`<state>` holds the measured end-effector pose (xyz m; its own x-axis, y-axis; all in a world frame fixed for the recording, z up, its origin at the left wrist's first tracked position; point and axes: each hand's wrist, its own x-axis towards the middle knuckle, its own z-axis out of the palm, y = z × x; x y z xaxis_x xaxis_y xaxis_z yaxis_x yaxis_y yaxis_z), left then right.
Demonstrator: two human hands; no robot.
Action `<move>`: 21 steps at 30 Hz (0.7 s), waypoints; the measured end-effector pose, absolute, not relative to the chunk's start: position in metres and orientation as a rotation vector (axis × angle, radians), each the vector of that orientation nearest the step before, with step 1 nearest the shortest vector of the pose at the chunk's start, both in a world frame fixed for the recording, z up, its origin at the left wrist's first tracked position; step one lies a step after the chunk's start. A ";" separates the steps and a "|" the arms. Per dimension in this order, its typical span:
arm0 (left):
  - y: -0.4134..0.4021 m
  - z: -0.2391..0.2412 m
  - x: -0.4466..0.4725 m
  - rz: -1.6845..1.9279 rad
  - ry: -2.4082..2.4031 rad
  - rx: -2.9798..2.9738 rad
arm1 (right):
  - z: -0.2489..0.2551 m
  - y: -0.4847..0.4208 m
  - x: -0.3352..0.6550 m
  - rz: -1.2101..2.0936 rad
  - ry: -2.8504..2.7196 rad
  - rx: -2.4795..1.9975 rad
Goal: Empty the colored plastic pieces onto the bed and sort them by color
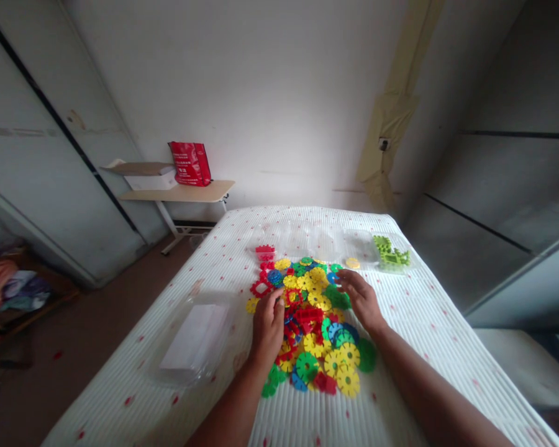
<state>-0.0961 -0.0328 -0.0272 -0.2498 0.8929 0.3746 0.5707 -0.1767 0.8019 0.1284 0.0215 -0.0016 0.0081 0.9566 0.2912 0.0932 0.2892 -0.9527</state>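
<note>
A pile of notched plastic discs, yellow (pixel 348 380), green (pixel 306 366) and blue (pixel 299 381), lies mixed with red square-shaped pieces (pixel 310 315) on the table. At the pile's left side is my left hand (pixel 268 323), loosely curved beside the red pieces, with nothing visible in it. My right hand (pixel 362 301) hovers over the right edge, its fingers stretched toward a blue disc (pixel 333 278); whether they touch it I cannot tell. Behind the pile stands a clear plastic tray (pixel 312 239). Red pieces (pixel 265 251) sit at its left end and light-green pieces (pixel 391 253) at its right.
A yellow disc (pixel 353 263) lies near the tray. To the left rests a clear plastic lid (pixel 221 351) with white paper (pixel 195 335) on it. A side table (pixel 200 191) against the wall carries a red bag (pixel 190 164) and a white box (pixel 151 180).
</note>
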 end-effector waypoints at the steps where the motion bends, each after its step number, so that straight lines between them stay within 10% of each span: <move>1: -0.032 -0.027 -0.098 1.415 1.779 1.692 | -0.002 0.024 0.132 0.906 -1.360 -1.099; 21: -0.030 -0.021 -0.112 1.422 1.743 1.836 | 0.009 0.014 0.174 0.566 -2.067 -1.385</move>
<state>-0.1119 -0.0297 -0.0215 -0.1832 0.8641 0.4688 0.6329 -0.2612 0.7289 0.1743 0.0144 0.0088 -0.2917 0.9284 0.2301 0.6820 0.3706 -0.6305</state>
